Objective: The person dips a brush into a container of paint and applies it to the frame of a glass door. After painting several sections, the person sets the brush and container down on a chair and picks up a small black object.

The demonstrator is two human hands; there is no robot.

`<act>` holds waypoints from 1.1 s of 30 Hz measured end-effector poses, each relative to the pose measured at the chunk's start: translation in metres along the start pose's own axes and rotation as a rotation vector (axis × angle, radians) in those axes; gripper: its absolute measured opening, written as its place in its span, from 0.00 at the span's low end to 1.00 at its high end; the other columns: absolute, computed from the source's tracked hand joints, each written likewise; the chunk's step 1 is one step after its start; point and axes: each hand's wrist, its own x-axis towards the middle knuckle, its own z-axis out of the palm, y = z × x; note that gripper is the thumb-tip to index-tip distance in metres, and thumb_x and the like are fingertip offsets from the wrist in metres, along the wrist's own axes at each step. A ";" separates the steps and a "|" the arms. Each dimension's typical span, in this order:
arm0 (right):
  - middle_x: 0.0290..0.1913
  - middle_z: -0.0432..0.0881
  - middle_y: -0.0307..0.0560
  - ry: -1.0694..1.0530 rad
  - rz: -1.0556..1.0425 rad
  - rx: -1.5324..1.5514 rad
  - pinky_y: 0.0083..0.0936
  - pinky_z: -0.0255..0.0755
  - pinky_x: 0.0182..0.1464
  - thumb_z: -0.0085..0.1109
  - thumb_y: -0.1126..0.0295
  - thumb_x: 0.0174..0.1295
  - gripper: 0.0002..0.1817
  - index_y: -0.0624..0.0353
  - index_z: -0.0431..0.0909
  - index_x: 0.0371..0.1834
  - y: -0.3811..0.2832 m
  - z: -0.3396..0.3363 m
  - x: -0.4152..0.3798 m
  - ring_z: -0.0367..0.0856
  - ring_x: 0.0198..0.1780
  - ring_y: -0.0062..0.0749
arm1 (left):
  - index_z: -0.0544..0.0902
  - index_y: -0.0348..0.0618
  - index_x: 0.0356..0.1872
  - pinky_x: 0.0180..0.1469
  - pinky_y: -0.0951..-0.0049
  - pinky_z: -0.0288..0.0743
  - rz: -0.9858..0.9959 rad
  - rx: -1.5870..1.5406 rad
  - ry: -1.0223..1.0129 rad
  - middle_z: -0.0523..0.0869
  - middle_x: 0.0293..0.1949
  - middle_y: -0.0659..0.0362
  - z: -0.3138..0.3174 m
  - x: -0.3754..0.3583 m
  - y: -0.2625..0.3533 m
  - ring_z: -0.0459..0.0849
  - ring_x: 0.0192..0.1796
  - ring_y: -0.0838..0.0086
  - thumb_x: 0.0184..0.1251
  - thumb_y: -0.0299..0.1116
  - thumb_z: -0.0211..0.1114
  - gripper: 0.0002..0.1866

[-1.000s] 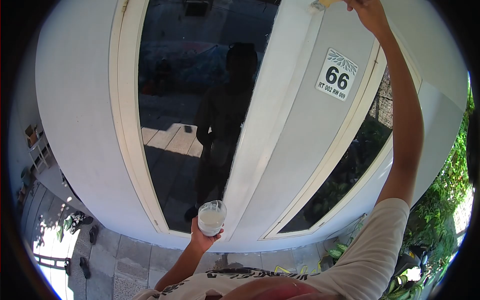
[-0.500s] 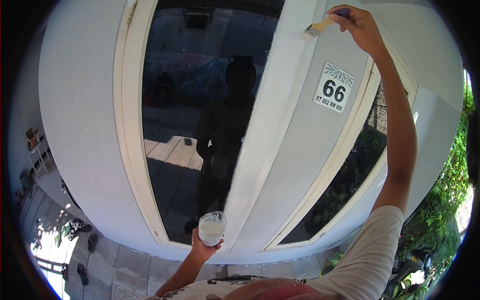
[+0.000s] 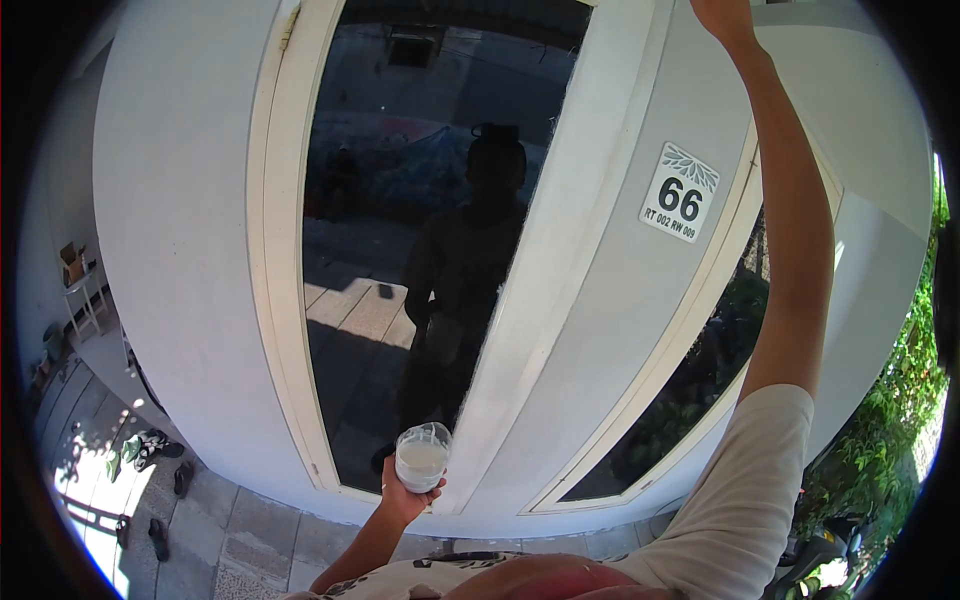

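In my left hand (image 3: 403, 500) is a clear plastic cup (image 3: 422, 460) of off-white paint, gripped low down in front of the dark glass pane (image 3: 420, 250). My right arm is raised along the right side. Only the wrist and the base of my right hand (image 3: 722, 15) show at the top edge; its fingers are out of view, and so is the paintbrush seen earlier. Left of that hand runs a white upright frame post (image 3: 590, 150) beside the glass. Below it, a house number plate (image 3: 680, 195) reading 66 hangs on the grey wall strip.
A second narrow window (image 3: 690, 400) stands to the right, with green plants (image 3: 880, 420) beyond. Shoes (image 3: 158, 540) lie on the paved floor (image 3: 250, 530) at lower left. A small white stand (image 3: 85, 295) is at far left.
My right hand has moved up, taking the paintbrush it held out of view. The scene has shifted slightly down and right. My left hand keeps hold of the cup.
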 end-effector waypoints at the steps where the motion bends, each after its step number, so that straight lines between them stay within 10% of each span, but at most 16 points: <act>1: 0.30 0.85 0.53 -0.039 -0.049 -0.001 0.27 0.75 0.36 0.63 0.73 0.63 0.07 0.68 0.83 0.38 -0.004 -0.001 -0.008 0.83 0.31 0.37 | 0.79 0.48 0.58 0.37 0.64 0.74 0.005 -0.002 0.003 0.85 0.44 0.48 -0.001 -0.001 0.001 0.83 0.41 0.56 0.66 0.64 0.39 0.36; 11: 0.25 0.82 0.42 -0.499 0.212 0.345 0.24 0.72 0.29 0.61 0.75 0.65 0.05 0.66 0.84 0.35 -0.007 -0.025 0.000 0.75 0.24 0.23 | 0.78 0.47 0.60 0.36 0.64 0.75 -0.012 -0.025 0.005 0.84 0.46 0.47 -0.002 -0.006 0.012 0.83 0.40 0.55 0.66 0.64 0.40 0.36; 20: 0.30 0.86 0.49 0.023 -0.030 0.094 0.26 0.74 0.33 0.63 0.73 0.64 0.07 0.68 0.84 0.38 0.001 0.006 0.010 0.81 0.28 0.28 | 0.78 0.47 0.59 0.35 0.65 0.74 -0.014 -0.010 0.001 0.85 0.44 0.48 0.000 -0.008 0.008 0.83 0.39 0.56 0.67 0.63 0.40 0.36; 33: 0.31 0.83 0.43 -0.595 0.022 0.417 0.24 0.73 0.31 0.66 0.67 0.64 0.06 0.55 0.86 0.41 -0.137 -0.037 -0.147 0.80 0.28 0.31 | 0.79 0.49 0.58 0.36 0.65 0.74 -0.036 0.006 0.018 0.85 0.45 0.49 -0.006 -0.013 0.008 0.83 0.40 0.57 0.67 0.63 0.41 0.34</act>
